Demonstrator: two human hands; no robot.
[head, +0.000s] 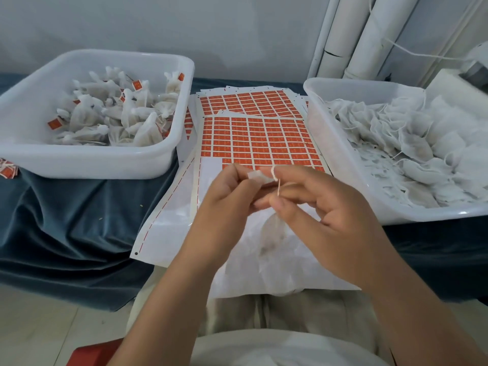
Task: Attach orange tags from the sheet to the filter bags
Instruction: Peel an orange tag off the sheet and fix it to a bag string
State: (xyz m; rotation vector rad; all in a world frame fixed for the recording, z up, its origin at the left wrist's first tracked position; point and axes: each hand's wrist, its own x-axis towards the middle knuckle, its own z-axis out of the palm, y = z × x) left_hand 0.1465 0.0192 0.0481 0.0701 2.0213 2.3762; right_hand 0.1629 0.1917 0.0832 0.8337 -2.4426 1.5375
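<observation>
A sheet of orange tags lies in the middle of the table, its near rows peeled bare. Over its near end my left hand pinches a small tag, white side up. My right hand pinches a thin white string, which is looped over its index fingertip. A white filter bag hangs below both hands. I cannot tell whether the tag touches the string.
A white tub at the left holds tagged filter bags. Another white tub at the right holds untagged bags with loose strings. More tag sheets lie behind. Loose orange tags lie on the blue cloth at the far left.
</observation>
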